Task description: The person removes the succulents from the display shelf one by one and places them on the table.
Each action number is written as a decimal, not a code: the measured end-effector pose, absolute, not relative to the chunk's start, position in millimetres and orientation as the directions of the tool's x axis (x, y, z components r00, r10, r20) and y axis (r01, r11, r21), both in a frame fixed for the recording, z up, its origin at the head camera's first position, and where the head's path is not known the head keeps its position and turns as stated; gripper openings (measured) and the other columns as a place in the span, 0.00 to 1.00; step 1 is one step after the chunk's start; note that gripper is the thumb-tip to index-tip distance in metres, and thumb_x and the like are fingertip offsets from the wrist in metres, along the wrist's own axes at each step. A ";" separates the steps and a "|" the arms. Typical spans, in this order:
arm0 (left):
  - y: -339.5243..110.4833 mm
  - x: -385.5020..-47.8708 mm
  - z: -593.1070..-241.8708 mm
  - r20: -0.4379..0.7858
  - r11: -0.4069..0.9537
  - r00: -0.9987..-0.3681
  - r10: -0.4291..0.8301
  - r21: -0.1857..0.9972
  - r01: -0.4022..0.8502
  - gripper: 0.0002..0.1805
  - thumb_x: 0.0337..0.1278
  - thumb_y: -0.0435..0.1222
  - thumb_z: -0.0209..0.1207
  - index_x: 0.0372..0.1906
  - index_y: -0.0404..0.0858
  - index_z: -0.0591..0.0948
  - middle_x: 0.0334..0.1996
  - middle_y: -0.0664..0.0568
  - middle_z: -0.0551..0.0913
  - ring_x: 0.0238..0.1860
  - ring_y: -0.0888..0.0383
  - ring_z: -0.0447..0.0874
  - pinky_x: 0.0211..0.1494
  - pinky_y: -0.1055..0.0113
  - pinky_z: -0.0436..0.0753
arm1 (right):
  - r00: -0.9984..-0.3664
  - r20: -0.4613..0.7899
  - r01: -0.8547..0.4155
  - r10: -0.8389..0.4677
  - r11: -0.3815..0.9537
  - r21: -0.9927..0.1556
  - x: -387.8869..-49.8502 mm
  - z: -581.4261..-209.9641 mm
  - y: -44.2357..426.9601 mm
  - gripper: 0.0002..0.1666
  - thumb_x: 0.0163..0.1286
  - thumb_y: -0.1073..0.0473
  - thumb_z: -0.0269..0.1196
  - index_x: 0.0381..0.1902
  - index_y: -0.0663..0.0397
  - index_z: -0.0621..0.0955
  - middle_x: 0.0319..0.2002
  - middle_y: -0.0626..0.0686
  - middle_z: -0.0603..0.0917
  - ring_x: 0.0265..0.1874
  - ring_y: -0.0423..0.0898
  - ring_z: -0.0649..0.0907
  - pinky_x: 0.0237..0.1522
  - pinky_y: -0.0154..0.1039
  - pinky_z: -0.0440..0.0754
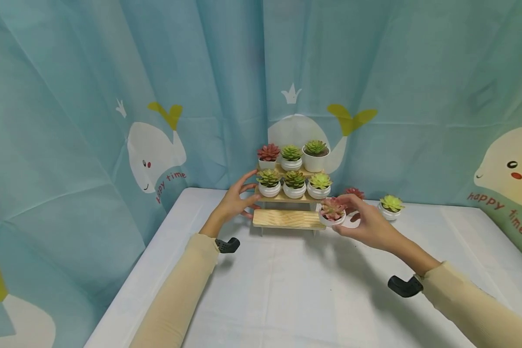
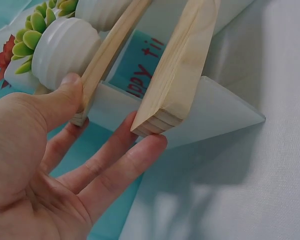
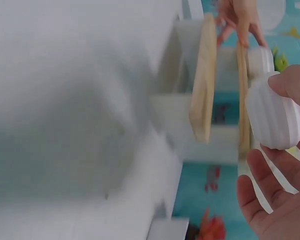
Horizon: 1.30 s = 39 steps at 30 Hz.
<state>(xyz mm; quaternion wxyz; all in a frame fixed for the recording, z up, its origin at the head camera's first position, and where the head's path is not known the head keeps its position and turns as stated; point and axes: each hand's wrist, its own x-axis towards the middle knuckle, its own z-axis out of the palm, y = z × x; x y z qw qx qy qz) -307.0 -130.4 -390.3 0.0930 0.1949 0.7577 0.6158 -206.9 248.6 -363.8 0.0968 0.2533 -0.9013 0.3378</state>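
Note:
A wooden tiered stand (image 1: 287,218) holds potted succulents on its top and middle tiers; its lowest board is bare. My left hand (image 1: 232,200) touches the stand's left side; in the left wrist view the thumb of the left hand (image 2: 55,165) rests on the middle board (image 2: 97,65) and fingertips touch the end of the lowest board (image 2: 165,95). My right hand (image 1: 367,222) pinches a pink succulent in a white pot (image 1: 332,212) at the right end of the lowest board. In the right wrist view the right hand (image 3: 285,185) grips that white pot (image 3: 275,112), held tilted.
Behind the right hand stands a red succulent (image 1: 355,193), and farther right a green succulent in a white pot (image 1: 391,208). A blue curtain (image 1: 226,96) hangs close behind the stand. The white table (image 1: 278,290) extends in front.

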 end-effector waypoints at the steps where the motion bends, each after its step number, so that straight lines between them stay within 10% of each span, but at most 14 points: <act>1: -130.3 -307.0 -390.4 0.098 0.168 -0.907 0.409 0.969 0.180 0.43 0.72 0.35 0.63 0.82 0.62 0.56 0.77 0.38 0.62 0.40 0.37 0.90 0.35 0.39 0.88 | -0.861 0.344 -0.509 -0.375 0.656 -0.558 -205.3 -363.0 254.3 0.37 0.61 0.57 0.78 0.65 0.57 0.74 0.53 0.55 0.83 0.46 0.51 0.84 0.44 0.49 0.87; 13: -130.1 -307.5 -393.0 0.097 0.181 -0.912 0.399 0.966 0.182 0.43 0.72 0.36 0.63 0.82 0.63 0.56 0.77 0.39 0.62 0.52 0.31 0.85 0.36 0.38 0.88 | -0.902 0.385 -0.398 -0.195 0.718 -0.571 -189.0 -357.9 329.6 0.39 0.64 0.58 0.75 0.68 0.63 0.71 0.53 0.62 0.82 0.40 0.27 0.77 0.39 0.20 0.79; 27: -130.6 -307.9 -390.6 0.082 0.189 -0.917 0.390 0.968 0.167 0.43 0.72 0.36 0.63 0.81 0.64 0.57 0.77 0.40 0.62 0.43 0.36 0.89 0.34 0.44 0.90 | -0.953 0.303 -0.215 -0.012 0.731 -0.648 -186.4 -362.9 382.6 0.46 0.69 0.53 0.72 0.72 0.70 0.62 0.61 0.73 0.75 0.40 0.18 0.71 0.35 0.15 0.73; 35: -130.7 -308.2 -391.6 0.088 0.191 -0.916 0.391 0.966 0.174 0.43 0.71 0.36 0.63 0.81 0.64 0.57 0.77 0.39 0.62 0.42 0.36 0.90 0.35 0.40 0.89 | -0.958 0.276 -0.153 0.075 0.683 -0.714 -190.7 -374.7 397.0 0.46 0.70 0.52 0.72 0.72 0.69 0.61 0.54 0.43 0.74 0.41 0.20 0.73 0.33 0.18 0.77; 39: -130.8 -309.1 -392.2 0.087 0.184 -0.916 0.393 0.968 0.171 0.43 0.71 0.36 0.64 0.81 0.64 0.57 0.77 0.39 0.62 0.42 0.36 0.89 0.35 0.39 0.88 | -0.966 0.238 -0.110 0.099 0.677 -0.727 -194.9 -380.8 403.2 0.49 0.71 0.50 0.70 0.74 0.71 0.59 0.60 0.62 0.74 0.40 0.20 0.72 0.32 0.19 0.78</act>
